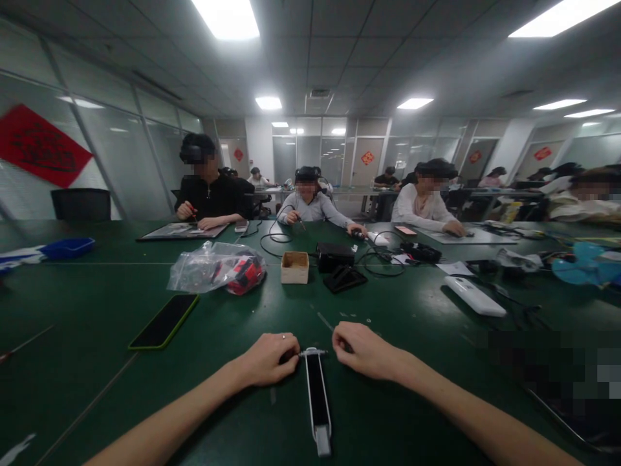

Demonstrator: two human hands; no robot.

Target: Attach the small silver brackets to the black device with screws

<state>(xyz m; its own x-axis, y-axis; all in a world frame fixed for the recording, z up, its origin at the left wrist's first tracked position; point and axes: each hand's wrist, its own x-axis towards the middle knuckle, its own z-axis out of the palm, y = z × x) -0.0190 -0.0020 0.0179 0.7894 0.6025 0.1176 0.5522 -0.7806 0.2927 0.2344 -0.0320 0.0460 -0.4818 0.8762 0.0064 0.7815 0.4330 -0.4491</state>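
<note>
A long narrow device with a white frame and a black inner face point(318, 395) lies on the green table, pointing away from me. At its far end a thin pin-like crossbar sticks out to both sides. My left hand point(272, 358) is closed, its fingertips right at the crossbar's left end; whatever they pinch is hidden. To the right of the crossbar, my right hand point(366, 349) is curled with thumb and fingers together, a little apart from the device. A thin clear strip point(325, 320) lies by its fingertips. I cannot make out what this hand holds.
Ahead are a plastic bag point(213, 266) with red parts, a small open box point(294, 268), a black box point(334, 256) and a black frame point(345, 278). A phone point(163, 321) lies left, a white device point(474, 296) right. Several people work across the table.
</note>
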